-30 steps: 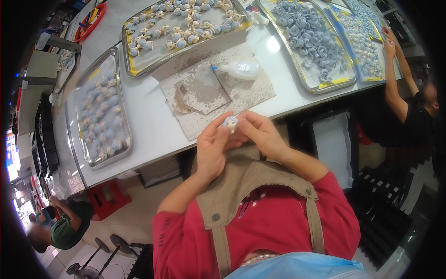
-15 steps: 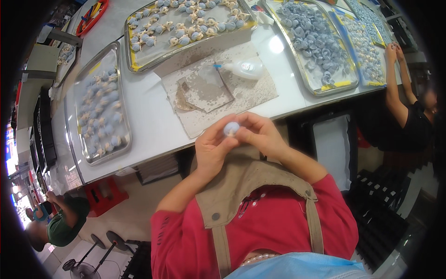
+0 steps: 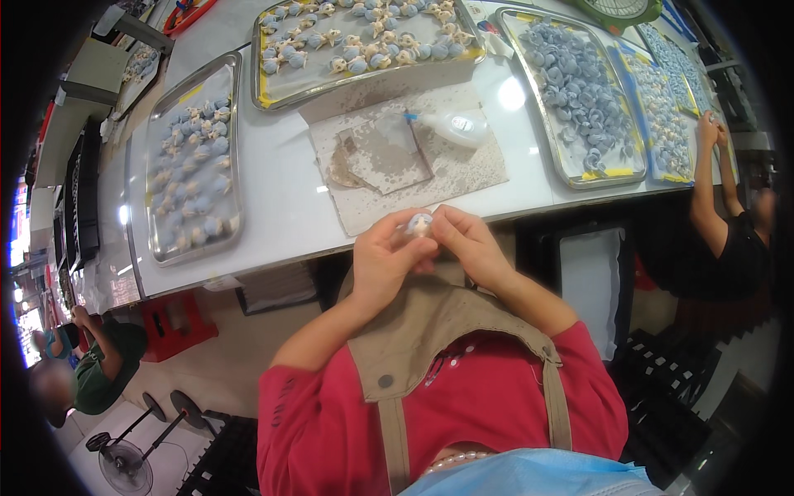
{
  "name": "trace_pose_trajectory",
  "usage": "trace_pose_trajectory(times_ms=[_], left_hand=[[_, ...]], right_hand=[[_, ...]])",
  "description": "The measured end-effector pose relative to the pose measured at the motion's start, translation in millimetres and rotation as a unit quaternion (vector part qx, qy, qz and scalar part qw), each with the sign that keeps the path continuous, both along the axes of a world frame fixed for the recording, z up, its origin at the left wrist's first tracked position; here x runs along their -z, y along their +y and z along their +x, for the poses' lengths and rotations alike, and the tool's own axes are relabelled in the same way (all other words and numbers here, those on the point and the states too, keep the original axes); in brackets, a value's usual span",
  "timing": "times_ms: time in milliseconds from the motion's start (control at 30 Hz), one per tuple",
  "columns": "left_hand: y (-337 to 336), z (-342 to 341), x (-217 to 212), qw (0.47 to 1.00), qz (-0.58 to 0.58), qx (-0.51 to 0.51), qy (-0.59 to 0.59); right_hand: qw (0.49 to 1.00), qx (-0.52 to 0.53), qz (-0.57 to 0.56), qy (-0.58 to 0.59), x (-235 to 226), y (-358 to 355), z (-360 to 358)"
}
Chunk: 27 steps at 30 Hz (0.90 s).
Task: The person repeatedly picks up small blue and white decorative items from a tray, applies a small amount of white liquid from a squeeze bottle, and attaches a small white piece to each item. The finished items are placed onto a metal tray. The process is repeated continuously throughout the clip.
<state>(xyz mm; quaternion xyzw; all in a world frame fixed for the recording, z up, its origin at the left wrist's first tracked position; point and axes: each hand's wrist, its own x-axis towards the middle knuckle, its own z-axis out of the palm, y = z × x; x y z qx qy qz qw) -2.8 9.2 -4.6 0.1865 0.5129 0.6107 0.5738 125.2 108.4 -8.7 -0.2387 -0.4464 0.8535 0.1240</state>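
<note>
My left hand (image 3: 389, 248) holds a small blue-and-cream figurine (image 3: 420, 225) between thumb and fingers, just off the table's near edge. Its pale face part is turned up toward me. Close by its right side is my right hand (image 3: 470, 240), fingers bent and pressed together; whether they pinch anything small is hidden. Beyond the hands, a stained cardboard sheet (image 3: 372, 207) lies on the white table (image 3: 285, 174). On the sheet rests a translucent squeeze bottle (image 3: 465, 129) with a blue tip, on its side.
Metal trays of similar figurines stand at the left (image 3: 237, 178) and back (image 3: 263, 91). Another tray (image 3: 571, 178) at right holds loose grey-blue shell-shaped pieces. A co-worker in black (image 3: 719, 240) works at far right; a person in green (image 3: 112, 364) is at left, near a red stool (image 3: 178, 331).
The figurine has turned so its pale face part shows on top. My right thumb has come off its front and moved to the right. The head view has shifted slightly.
</note>
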Motion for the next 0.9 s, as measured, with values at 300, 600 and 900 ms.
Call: trace_pose_trajectory(times_ms=[300,600,900], left_hand=[[-3,4,3,0.993,0.111,0.006,0.044],[-7,-5,5,0.969,0.197,0.043,0.142],[-8,-16,-1,0.98,0.133,-0.025,0.144]], right_hand=[[0.997,0.014,0.042,0.063,-2,1,5],[0.991,-0.026,0.093,0.098,2,7,9],[0.988,0.003,0.14,0.061,2,1,-5]])
